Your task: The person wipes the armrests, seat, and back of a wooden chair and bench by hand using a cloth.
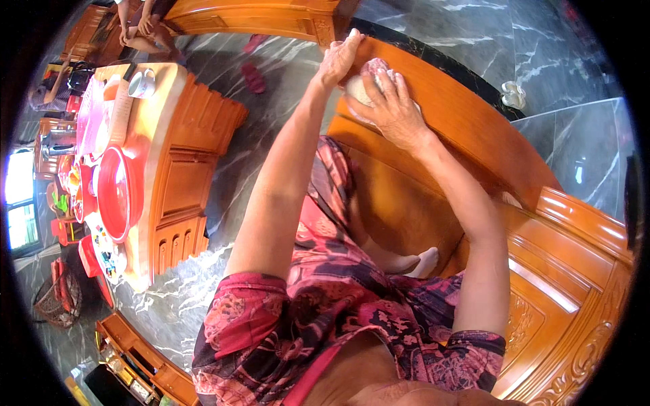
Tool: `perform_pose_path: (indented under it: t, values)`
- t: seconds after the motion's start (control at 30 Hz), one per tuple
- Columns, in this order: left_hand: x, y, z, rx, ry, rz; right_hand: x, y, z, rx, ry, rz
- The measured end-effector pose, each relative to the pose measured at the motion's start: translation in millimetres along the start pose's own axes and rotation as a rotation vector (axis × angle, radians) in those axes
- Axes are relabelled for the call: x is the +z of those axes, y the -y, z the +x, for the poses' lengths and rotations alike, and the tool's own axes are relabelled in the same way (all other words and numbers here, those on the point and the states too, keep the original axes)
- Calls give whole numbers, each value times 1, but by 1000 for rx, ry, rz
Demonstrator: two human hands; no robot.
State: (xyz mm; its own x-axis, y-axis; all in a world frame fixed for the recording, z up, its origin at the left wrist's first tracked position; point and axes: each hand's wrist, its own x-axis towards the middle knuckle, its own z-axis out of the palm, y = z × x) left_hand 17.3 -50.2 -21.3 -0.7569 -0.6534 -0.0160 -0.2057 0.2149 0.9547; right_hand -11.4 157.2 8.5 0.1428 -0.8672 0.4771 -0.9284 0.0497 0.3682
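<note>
A pale cloth with a pink part [374, 67] lies bunched on the broad orange-brown armrest [460, 108] of a wooden bench. My right hand [393, 108] presses down over this cloth, fingers spread and slightly bent around it. Just left of it, my left hand [338, 62] leans against the end of the armrest, its fingers stretched out toward the far edge and holding no loose thing. Part of the cloth is hidden beneath my right palm.
Left of me stands a wooden table [159, 128] with a red basin [115, 193] and a white mug [142, 84]. Pink slippers [253, 78] lie on the marbled floor, white shoes [513, 95] beyond the bench. Another person's hands [137, 27] show at top left.
</note>
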Motion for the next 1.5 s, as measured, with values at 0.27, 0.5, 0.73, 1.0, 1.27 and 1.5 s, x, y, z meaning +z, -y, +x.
perform_pose_path:
  t: [0.27,0.5,0.73,1.0,1.27,1.5]
  values:
    - [-3,5,-8,157,33,447,6,1,0,-36,25,-70]
    - [16,-15,-21,103,-17,501,-30,-39,-68,-73,135,24]
    - [9,-14,-26,118,-20,436,-81,-80,-165,-73,174,53]
    - [29,-26,-32,150,-64,662,-118,-103,-245,55,192,32]
    - [110,-53,-47,495,-136,872,-114,-96,-243,176,146,197]
    - [125,-55,-56,509,-83,966,-117,-77,-213,508,214,310]
